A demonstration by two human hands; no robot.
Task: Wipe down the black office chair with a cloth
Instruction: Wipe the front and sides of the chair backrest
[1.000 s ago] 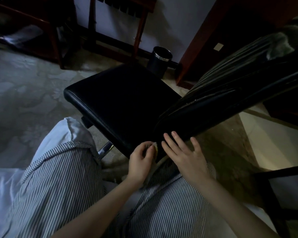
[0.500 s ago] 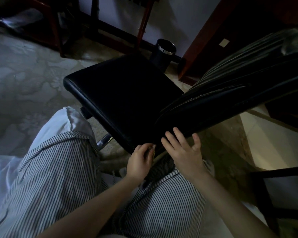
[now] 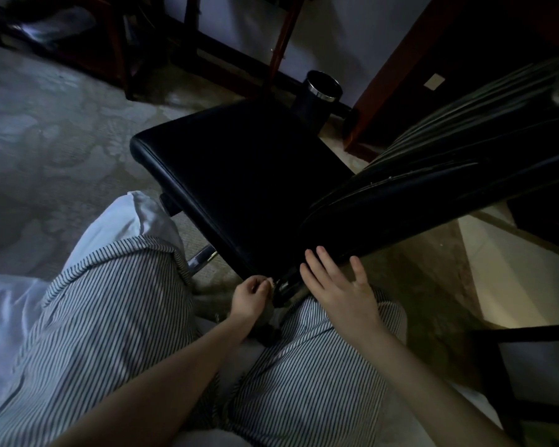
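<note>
Black office chair [image 3: 239, 175] stands on the patterned carpet [image 3: 46, 140], directly ahead of our knees. We take its seat as the reference point. The ribbed backrest [image 3: 433, 175] rises from the seat's right side and leans away to the upper right.

At the seat's near corner, our left hand [image 3: 249, 298] is curled. Its fingertips pinch a small pale piece of cloth [image 3: 272, 283] against the chair's edge, and little of the cloth shows. Just right of that corner, our right hand [image 3: 339, 285] is flat with the fingers straight and spread, gripping nothing. Its fingertips touch the lower edge of the backrest.

Below the seat's near edge we record striped trousers [image 3: 110, 317] over both legs. A chrome part [image 3: 202, 258] shows under the seat's near-left edge. Beyond the seat's far corner a dark round bin [image 3: 320, 91] with a metal rim stands by the wall.
</note>
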